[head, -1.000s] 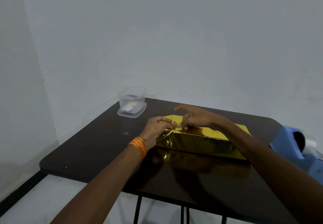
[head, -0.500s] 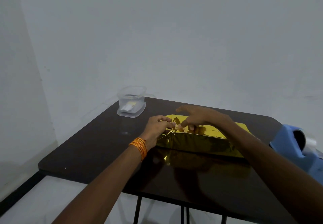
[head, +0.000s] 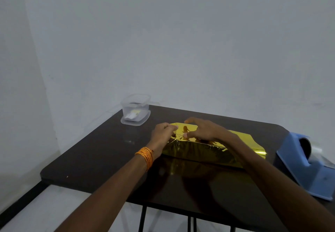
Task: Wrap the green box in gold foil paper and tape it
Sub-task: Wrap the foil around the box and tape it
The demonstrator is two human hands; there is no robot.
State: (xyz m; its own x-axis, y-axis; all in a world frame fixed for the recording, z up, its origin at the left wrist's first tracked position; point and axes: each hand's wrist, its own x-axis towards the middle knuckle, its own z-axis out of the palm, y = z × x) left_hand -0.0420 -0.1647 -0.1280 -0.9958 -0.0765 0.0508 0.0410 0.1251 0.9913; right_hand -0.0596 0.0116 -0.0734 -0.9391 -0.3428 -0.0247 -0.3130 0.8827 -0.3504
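Right hand (head: 204,132) lower on crinkled foil (head: 199,150)

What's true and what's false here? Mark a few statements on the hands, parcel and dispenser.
The left hand and right hand both touch the gold foil-wrapped rectangular box. True.
The blue plastic tape dispenser stands left of the box. False: it stands to its right.
The clear plastic container sits near the far left corner of the dark table. True.
The orange thread band is on the right wrist. False: it is on the left wrist.
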